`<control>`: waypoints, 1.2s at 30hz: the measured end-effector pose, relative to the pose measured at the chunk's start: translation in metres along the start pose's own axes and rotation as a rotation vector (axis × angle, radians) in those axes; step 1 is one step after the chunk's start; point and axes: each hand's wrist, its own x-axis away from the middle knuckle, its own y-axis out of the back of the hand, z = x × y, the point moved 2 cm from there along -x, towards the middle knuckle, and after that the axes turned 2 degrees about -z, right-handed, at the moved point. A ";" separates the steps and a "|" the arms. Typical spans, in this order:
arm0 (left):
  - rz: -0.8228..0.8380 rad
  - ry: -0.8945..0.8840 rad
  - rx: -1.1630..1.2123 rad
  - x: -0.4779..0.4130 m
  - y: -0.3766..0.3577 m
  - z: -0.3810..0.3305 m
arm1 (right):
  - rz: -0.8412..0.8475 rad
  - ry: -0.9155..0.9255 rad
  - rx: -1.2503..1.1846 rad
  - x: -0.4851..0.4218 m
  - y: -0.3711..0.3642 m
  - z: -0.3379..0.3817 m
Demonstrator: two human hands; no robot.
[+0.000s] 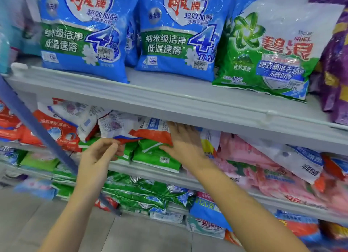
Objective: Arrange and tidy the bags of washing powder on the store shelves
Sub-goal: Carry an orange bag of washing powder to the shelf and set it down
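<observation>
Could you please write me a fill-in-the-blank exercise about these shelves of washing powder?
The green Ariel bag stands to the ____ of the blue bags.
Each blue bag shows a large numeral ____.
The white-and-orange bag lies on ____ bags.
Right of the Ariel bag stands a ____ bag.
Missing words: right; 4; green; purple.

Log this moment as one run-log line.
place: middle shelf | left hand: curled near green bag, grip unclear | right hand: flat against red-and-white bag
</observation>
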 end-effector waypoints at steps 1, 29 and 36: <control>-0.006 0.009 -0.001 0.001 0.001 0.003 | 0.037 0.014 0.037 -0.006 -0.004 0.004; 0.318 0.266 0.100 0.028 -0.042 0.049 | -0.610 0.015 -0.637 0.045 0.046 -0.053; 0.405 0.315 0.218 0.042 -0.085 0.023 | -0.588 -0.143 -1.095 0.078 0.092 -0.035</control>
